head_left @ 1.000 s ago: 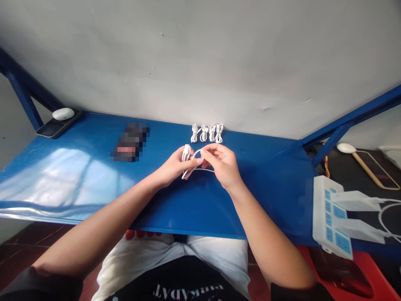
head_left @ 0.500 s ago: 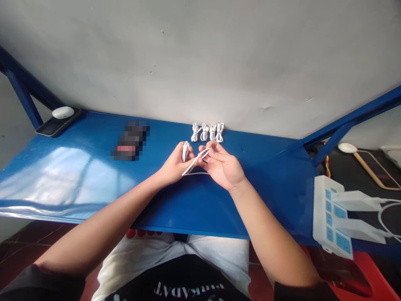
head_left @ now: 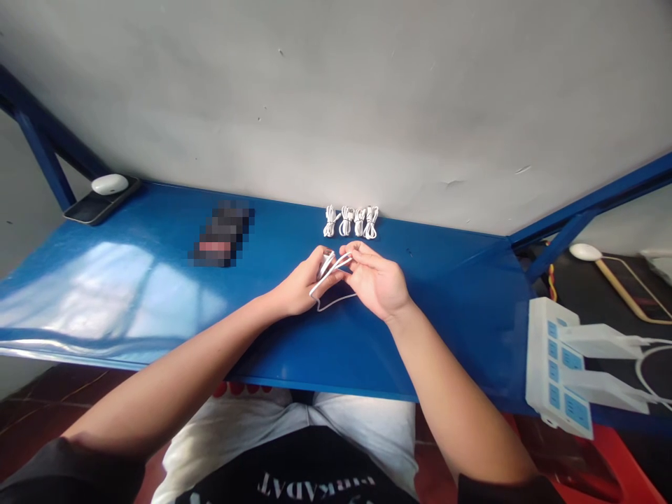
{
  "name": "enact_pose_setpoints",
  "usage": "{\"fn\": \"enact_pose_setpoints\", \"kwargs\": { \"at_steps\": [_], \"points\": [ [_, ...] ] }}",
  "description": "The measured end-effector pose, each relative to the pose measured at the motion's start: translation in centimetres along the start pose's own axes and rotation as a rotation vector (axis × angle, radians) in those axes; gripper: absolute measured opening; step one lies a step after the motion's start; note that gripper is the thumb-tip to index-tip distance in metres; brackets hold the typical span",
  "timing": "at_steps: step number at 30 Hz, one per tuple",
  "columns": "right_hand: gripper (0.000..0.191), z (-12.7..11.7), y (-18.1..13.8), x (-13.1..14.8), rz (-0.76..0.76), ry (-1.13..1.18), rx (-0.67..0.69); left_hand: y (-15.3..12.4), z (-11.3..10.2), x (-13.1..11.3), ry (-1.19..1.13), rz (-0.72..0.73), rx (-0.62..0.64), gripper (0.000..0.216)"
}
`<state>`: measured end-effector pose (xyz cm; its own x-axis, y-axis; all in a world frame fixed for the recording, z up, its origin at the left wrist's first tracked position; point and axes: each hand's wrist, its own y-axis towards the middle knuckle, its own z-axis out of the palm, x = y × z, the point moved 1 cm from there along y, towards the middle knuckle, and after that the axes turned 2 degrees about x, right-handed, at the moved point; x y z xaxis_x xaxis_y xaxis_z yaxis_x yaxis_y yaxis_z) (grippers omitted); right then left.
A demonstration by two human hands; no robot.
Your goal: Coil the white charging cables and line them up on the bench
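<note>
A white cable (head_left: pixel 337 302), partly looped, is held between my two hands above the blue table (head_left: pixel 336 353). My left hand (head_left: pixel 307 283) is closed around a bundled part of it, the thumb pressing along the strands. The fingertips of my right hand (head_left: pixel 379 280) pinch the cable's upper strands. One loose loop hangs below, between the hands. Just beyond them, several coiled white cables (head_left: pixel 345 221) lie in a row by the wall, each tied at its middle. The cable's ends are hidden by my fingers.
On the left lie a blurred dark object (head_left: pixel 223 234) and, at the corner, a phone (head_left: pixel 87 210) with a white rounded thing (head_left: pixel 110 184) on it. At the right edge stands a white power strip (head_left: pixel 559 367) with plugged-in adapters. Blue frame bars (head_left: pixel 559 241) rise at both sides.
My left hand has turned and moved slightly right, closer to my right hand. The bundled strands have tilted rightward, and the loose loop hangs lower. The tied cables are still in their row.
</note>
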<state>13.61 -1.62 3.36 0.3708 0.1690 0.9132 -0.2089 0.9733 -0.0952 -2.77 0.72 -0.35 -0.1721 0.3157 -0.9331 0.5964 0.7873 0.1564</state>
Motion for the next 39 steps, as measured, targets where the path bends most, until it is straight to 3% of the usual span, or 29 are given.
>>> {"fn": "enact_pose_setpoints", "kwargs": {
  "at_steps": [4, 7, 9, 11, 15, 17, 21, 25, 29, 34, 39],
  "points": [
    [0.048, 0.2, -0.1, -0.3, -0.081, -0.284, -0.061, -0.1, 0.0, -0.3, 0.0, 0.0, 0.041, 0.024],
    [0.051, -0.2, -0.1, -0.2, -0.141, -0.542, -0.095, 0.0, -0.2, -0.4, 0.055, -0.031, -0.009, 0.022],
    [0.043, -0.8, 0.0, 0.1, -0.101, -0.53, -0.074, 0.2, -0.4, -0.6, 0.081, -0.057, -0.041, 0.022],
    [0.035, -1.5, 0.0, 0.7, -0.028, -0.456, -0.08, 0.2, -0.7, -1.0, 0.065, -0.082, 0.003, 0.028],
    [0.042, -2.2, -0.1, 1.8, 0.066, -0.387, -0.137, 0.2, -1.2, -1.6, -0.022, -0.127, 0.19, 0.037],
    [0.047, -2.3, -0.1, 2.0, 0.084, -0.344, -0.153, 0.1, -1.3, -1.7, -0.043, -0.152, 0.215, 0.041],
    [0.055, -2.0, -0.1, 1.8, 0.083, -0.211, -0.149, 0.1, -1.1, -0.9, -0.091, -0.214, 0.13, 0.046],
    [0.049, -1.6, 0.0, 1.1, 0.029, -0.218, -0.12, 0.1, -0.6, -0.2, -0.295, -0.229, 0.108, 0.045],
    [0.036, -0.9, 0.2, -0.5, -0.161, -0.364, -0.212, 0.3, 0.2, -0.3, -0.549, -0.213, 0.112, 0.044],
    [0.028, 0.2, 0.2, -2.3, -0.377, -0.538, -0.332, 0.6, 1.1, -1.2, -0.65, -0.182, -0.015, 0.047],
    [0.046, 1.3, -0.5, -3.2, -0.472, -0.828, -0.197, 0.7, 1.3, -2.0, -0.822, -0.181, -0.209, 0.041]
  ]
}}
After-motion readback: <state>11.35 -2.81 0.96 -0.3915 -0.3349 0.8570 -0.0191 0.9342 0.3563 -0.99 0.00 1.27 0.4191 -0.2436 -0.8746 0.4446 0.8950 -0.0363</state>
